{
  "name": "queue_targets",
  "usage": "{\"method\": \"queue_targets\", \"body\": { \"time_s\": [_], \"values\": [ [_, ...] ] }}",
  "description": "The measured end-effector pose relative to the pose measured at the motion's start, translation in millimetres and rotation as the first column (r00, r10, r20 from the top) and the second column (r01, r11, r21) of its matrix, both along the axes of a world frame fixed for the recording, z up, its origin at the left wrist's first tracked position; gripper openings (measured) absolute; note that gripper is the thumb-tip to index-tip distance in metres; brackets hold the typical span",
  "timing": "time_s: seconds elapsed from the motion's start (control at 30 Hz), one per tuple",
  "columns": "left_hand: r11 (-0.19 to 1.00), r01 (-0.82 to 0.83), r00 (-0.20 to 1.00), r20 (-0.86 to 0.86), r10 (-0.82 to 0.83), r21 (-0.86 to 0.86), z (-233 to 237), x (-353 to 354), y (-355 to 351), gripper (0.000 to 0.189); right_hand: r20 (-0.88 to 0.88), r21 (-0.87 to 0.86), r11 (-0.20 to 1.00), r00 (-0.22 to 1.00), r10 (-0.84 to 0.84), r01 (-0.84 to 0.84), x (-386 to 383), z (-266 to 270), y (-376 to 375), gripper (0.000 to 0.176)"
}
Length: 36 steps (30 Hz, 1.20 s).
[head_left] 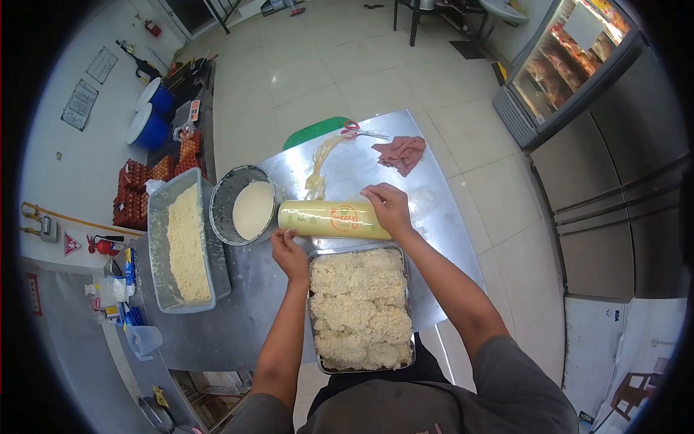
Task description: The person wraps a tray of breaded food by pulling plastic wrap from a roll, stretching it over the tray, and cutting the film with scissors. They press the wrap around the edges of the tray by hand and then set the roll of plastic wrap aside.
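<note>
The cling film roll [334, 219] lies crosswise on the tabletop [238, 325], just beyond the tray [361, 370] of breaded pieces. The right hand [388, 208] clamps its right end. The left hand [289, 253] curls at its left end, grip unclear.

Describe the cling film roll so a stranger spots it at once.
Start at the steel table. Just beyond the tray of breaded pieces lies the roll, crosswise, under the right hand. It is the only cylinder there: pale yellow with a red logo.
</note>
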<state>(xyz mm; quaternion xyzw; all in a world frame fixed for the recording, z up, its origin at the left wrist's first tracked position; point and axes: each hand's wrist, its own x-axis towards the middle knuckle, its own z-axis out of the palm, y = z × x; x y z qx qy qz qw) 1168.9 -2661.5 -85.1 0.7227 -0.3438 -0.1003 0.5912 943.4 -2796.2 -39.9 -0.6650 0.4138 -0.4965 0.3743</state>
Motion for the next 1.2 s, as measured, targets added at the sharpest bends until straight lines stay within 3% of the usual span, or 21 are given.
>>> {"method": "queue_targets", "body": {
  "time_s": [0.13, 0.2, 0.23, 0.33, 0.4, 0.43, 0.5, 0.53, 0.6, 0.63, 0.7, 0.73, 0.8, 0.87, 0.93, 1.03, 1.13, 1.2],
  "values": [
    [1.000, -0.010, 0.993, 0.115, 0.012, -0.013, -4.8, 15.0, 1.2, 0.004, 0.030, 0.017, 0.999, 0.999, -0.041, 0.040, -3.1, 2.6, 1.9, 0.007],
    [0.998, -0.046, 0.996, 0.071, 0.050, -0.052, -8.0, 19.7, 1.3, 0.004, -0.027, -0.159, 0.985, 0.997, -0.079, 0.074, -4.4, 1.0, 0.9, 0.007],
    [0.998, -0.042, 0.996, 0.073, 0.045, -0.052, -12.7, 25.1, 1.1, 0.004, -0.026, -0.158, 0.984, 0.996, -0.083, 0.078, -3.9, -0.4, 2.3, 0.007],
    [0.994, 0.053, 0.987, 0.159, -0.037, -0.097, -26.6, 54.7, 6.1, 0.007, 0.015, -0.151, 0.981, 0.992, -0.124, 0.125, -8.3, -1.7, 6.8, 0.007],
    [0.937, 0.338, 0.875, 0.338, -0.348, 0.089, -20.4, 75.8, 17.6, 0.011, 0.047, -0.042, 0.994, 0.994, -0.096, 0.098, -16.1, -1.8, 7.1, 0.009],
    [0.937, 0.337, 0.876, 0.336, -0.347, 0.090, -14.6, 85.3, 21.5, 0.011, 0.046, -0.041, 0.994, 0.994, -0.095, 0.096, -20.2, -1.9, 6.5, 0.009],
    [0.811, 0.505, 0.761, 0.292, -0.579, 0.294, 19.6, 95.1, 32.4, 0.015, 0.117, 0.061, 0.997, 0.992, -0.053, 0.046, -29.2, -1.6, 4.6, 0.011],
    [0.813, 0.501, 0.763, 0.291, -0.577, 0.298, 36.3, 93.9, 33.8, 0.015, 0.123, 0.052, 0.999, 0.992, -0.014, 0.008, -33.7, -1.0, 2.1, 0.013],
    [0.738, 0.602, 0.568, 0.487, -0.664, 0.305, 62.1, 90.8, 28.6, 0.018, 0.145, 0.093, 0.996, 0.989, -0.001, -0.012, -38.2, 4.8, 0.8, 0.013],
    [0.743, 0.596, 0.572, 0.489, -0.659, 0.303, 62.5, 92.0, 27.8, 0.018, 0.164, 0.132, 0.991, 0.986, 0.007, -0.029, -39.6, 8.7, -0.5, 0.013],
    [0.656, 0.659, 0.592, 0.285, -0.754, 0.367, 65.3, 93.1, 27.2, 0.026, 0.161, 0.156, 0.987, 0.987, 0.009, -0.035, -40.3, 13.1, -2.8, 0.013],
    [0.661, 0.656, 0.593, 0.292, -0.750, 0.365, 66.7, 91.9, 27.7, 0.026, 0.160, 0.151, 0.988, 0.987, 0.011, -0.035, -39.7, 14.4, -4.2, 0.013],
    [0.483, 0.665, 0.518, 0.114, -0.848, 0.570, 74.7, 83.0, 23.1, 0.035, 0.162, 0.133, 0.990, 0.987, 0.014, -0.036, -37.6, 15.3, -8.0, 0.013],
    [0.512, 0.642, 0.556, 0.113, -0.824, 0.571, 52.0, 82.6, 24.2, 0.039, 0.003, 0.016, 0.998, 0.999, 0.055, -0.055, -37.2, 14.0, -7.0, 0.012],
    [0.530, 0.623, 0.588, 0.102, -0.803, 0.575, 20.2, 81.5, 28.7, 0.043, 0.012, 0.030, 0.998, 0.999, 0.047, -0.047, -35.8, 13.7, -3.7, 0.012],
    [0.749, 0.290, 0.787, 0.297, -0.541, 0.596, -19.2, 78.0, 40.3, 0.011, 0.006, 0.032, 0.997, 0.997, 0.071, -0.072, -32.1, 20.9, 2.5, 0.012],
    [0.814, 0.300, 0.844, 0.259, -0.469, 0.497, -27.7, 70.3, 48.2, 0.009, -0.040, 0.033, 0.994, 0.993, 0.109, -0.107, -35.9, 20.1, 3.0, 0.012],
    [0.814, 0.315, 0.815, 0.300, -0.496, 0.489, -14.7, 74.6, 46.8, 0.009, -0.072, -0.033, 0.993, 0.991, 0.114, -0.116, -40.2, 16.9, -0.6, 0.012]
  ]
}}
